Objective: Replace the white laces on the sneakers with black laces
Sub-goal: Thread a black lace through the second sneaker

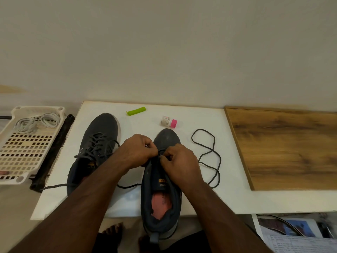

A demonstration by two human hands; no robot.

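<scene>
step: threading black lace (pixel 209 157) through right sneaker (pixel 160 179) lowest eyelets | grip: left hand (pixel 138 152), right hand (pixel 179 159) pinch lace | next: pull ends even

Dark grey left sneaker (pixel 96 148) with black laces (pixel 99 143); dark grey right sneaker (pixel 161 194), pinkish-red insole, small orange tongue label; loose black lace (pixel 209 157) on white table (pixel 200 198); lime-green clip (pixel 136 111); white little bottle (pixel 169 121) with pink cap; cream basket (pixel 27 143), grid-perforated, holding white laces (pixel 36 122); brown wood-grain board (pixel 284 148)
</scene>
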